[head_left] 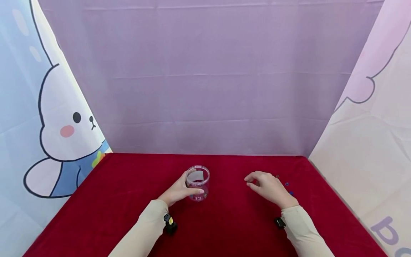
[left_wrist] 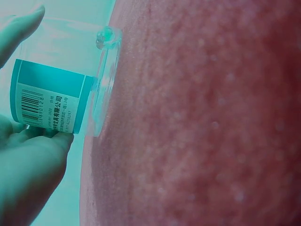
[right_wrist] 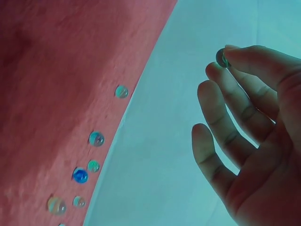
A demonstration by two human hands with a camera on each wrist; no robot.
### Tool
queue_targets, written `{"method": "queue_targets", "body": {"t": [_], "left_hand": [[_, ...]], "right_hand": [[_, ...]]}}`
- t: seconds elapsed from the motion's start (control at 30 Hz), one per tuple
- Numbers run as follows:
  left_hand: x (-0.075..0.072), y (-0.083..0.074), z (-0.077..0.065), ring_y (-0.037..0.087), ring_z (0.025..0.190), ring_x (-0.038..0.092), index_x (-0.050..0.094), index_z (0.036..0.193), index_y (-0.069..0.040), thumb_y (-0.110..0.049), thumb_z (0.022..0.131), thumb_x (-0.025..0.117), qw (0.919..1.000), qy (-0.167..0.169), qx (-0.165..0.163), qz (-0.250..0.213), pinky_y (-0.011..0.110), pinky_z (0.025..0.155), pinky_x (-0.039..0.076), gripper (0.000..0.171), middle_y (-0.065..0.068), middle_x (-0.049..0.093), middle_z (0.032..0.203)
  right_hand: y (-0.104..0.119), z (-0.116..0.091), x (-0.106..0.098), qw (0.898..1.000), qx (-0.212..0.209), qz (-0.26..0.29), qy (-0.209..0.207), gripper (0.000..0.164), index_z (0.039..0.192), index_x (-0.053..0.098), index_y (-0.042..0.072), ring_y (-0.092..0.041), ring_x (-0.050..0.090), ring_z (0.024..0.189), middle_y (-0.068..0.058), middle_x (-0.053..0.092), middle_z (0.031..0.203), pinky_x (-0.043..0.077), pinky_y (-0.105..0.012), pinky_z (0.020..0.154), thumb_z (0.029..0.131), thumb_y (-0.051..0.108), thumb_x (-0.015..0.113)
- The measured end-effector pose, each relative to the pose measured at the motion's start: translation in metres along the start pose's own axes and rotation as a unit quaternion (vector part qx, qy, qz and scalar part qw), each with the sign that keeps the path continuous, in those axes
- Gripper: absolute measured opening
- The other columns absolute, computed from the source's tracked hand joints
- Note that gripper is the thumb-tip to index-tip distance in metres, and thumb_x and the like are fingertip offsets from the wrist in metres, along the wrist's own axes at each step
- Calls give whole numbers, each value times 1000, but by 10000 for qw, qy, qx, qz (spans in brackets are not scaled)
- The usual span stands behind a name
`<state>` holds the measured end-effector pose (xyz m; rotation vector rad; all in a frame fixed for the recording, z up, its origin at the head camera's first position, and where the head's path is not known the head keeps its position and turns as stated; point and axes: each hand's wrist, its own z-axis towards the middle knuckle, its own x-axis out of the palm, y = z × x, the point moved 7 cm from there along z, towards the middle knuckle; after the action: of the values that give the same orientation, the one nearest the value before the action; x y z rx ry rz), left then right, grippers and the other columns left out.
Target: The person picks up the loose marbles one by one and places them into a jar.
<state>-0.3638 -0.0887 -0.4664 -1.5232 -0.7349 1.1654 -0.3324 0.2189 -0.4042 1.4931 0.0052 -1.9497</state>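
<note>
My left hand (head_left: 180, 190) grips a clear plastic jar (head_left: 198, 182), thumb on the near side and fingers round the back. The jar stands upright and lidless on the red cloth. In the left wrist view a label (left_wrist: 51, 96) with a barcode shows on its wall, and a marble (left_wrist: 106, 37) lies at its bottom. My right hand (head_left: 266, 185), to the right of the jar and above the cloth, pinches a glass marble (right_wrist: 222, 58) between thumb and index fingertip. The other fingers are spread and loosely bent.
Several loose marbles lie in a row on the cloth right of my right hand, among them a blue one (right_wrist: 80, 175) and a clear one (right_wrist: 121, 91). The red cloth (head_left: 135, 185) covers the table. A purple curtain (head_left: 205, 78) hangs behind it, with printed sheets at both sides.
</note>
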Motion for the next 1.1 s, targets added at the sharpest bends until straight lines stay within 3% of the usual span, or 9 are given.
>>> {"method": "queue_targets", "body": {"t": [0.23,0.4,0.83,1.1], "left_hand": [[0,0,1,27,133,40,32,153,-21,-27,84,84,10000,-30,22,25,53,104,40,86,6,41,148],[0,-1,1,27,132,42,32,154,-22,-27,84,84,10000,8,54,-31,53,104,40,87,6,43,148],[0,1,3,26,130,44,31,154,-20,-25,85,84,9999,18,129,-70,52,103,42,88,6,43,147],[1,3,4,25,130,44,30,154,-20,-24,85,83,10000,27,36,-6,51,106,40,88,6,43,148]], "right_hand": [[11,9,6,9998,-88,52,-157,18,107,73,22,-17,64,89,12,67,101,53,-32,74,91,15,75],[23,16,9,9994,-228,71,-235,18,108,73,22,-10,61,85,12,67,102,53,-29,73,91,16,76],[50,32,16,9977,-563,162,-345,19,110,73,22,-10,61,85,11,67,104,54,-27,73,91,20,76],[65,44,22,9966,-687,211,-398,17,108,73,24,-11,64,86,12,67,103,54,-28,73,92,20,75]]}}
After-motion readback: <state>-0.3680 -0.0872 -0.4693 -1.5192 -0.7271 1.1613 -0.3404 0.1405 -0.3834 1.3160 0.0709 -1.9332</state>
